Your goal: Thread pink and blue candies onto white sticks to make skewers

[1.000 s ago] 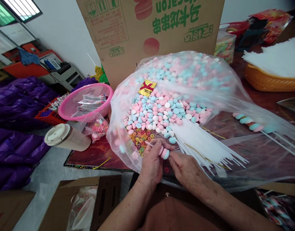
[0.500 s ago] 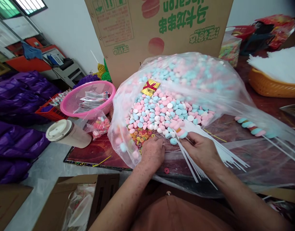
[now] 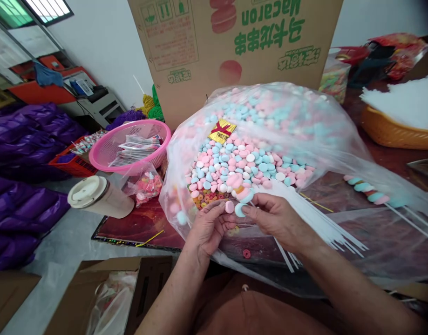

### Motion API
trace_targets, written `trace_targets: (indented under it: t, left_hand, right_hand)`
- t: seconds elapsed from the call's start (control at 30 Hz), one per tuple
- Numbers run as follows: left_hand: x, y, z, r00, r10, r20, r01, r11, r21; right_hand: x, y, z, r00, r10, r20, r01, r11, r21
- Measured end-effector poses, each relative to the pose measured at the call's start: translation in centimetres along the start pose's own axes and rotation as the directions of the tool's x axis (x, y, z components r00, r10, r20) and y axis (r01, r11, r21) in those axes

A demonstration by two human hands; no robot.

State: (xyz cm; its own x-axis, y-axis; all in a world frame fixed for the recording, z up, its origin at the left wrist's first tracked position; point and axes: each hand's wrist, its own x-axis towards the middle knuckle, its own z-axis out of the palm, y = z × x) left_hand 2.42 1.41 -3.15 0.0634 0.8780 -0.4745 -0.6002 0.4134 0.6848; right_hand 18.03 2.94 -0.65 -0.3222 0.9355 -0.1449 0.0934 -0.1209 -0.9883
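My left hand [image 3: 208, 228] pinches a pink round marshmallow [image 3: 229, 206] between thumb and fingertips. Beside it, my right hand [image 3: 278, 216] is closed on a candy skewer [image 3: 242, 193] with pink, brownish and blue pieces; a blue marshmallow [image 3: 240, 210] sits at its fingertips, close to the pink one. White sticks stick out below that palm. Behind both hands, a large clear plastic bag [image 3: 180, 153] lies open, full of pink, blue and white marshmallows [image 3: 250, 158]. Small colourful ring candies [image 3: 205, 199] lie at its near left, partly hidden by my left hand.
White sticks [image 3: 325, 218] fan out to the right, with threaded skewers [image 3: 365, 190] under the plastic. A cardboard box [image 3: 200, 79] stands behind. At left are a pink basket [image 3: 130, 125] and a lidded cup [image 3: 98, 197]; an orange-brown basket [image 3: 391, 130] stands far right.
My left hand has come up from the ring candies and now holds a pink marshmallow. My right hand has moved slightly left with the skewer, bringing both hands close together.
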Motion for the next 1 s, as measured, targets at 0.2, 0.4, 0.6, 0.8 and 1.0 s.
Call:
trace_targets:
  t: [0.2, 0.4, 0.6, 0.8, 1.0]
  left_hand:
    - [-1.5, -0.6, 1.1, 0.990, 0.129, 0.051, -0.132, 0.989, 0.070]
    - [-1.8, -1.2, 1.1, 0.976, 0.217, 0.026, -0.218, 0.959, 0.183]
    - [-1.9, -1.0, 1.1, 0.974, 0.226, 0.010, -0.223, 0.954, 0.202]
    - [-1.6, -1.6, 0.6, 0.934, 0.356, -0.034, -0.283, 0.794, 0.538]
    - [-0.4, -1.5, 0.9, 0.884, 0.445, 0.147, -0.330, 0.370, 0.868]
  right_hand:
    - [0.2, 1.0, 2.4, 0.991, 0.095, -0.097, -0.067, 0.962, 0.263]
    - [-0.2, 1.0, 2.4, 0.984, 0.178, -0.022, -0.156, 0.908, 0.388]
    - [-0.4, 1.7, 2.4, 0.988, 0.153, 0.022, -0.151, 0.916, 0.372]
    - [-1.0, 1.4, -0.1, 0.996, 0.079, -0.034, -0.077, 0.995, 0.070]
    - [-2.3, 1.9, -2.9, 0.990, -0.069, -0.125, 0.005, 0.891, -0.455]
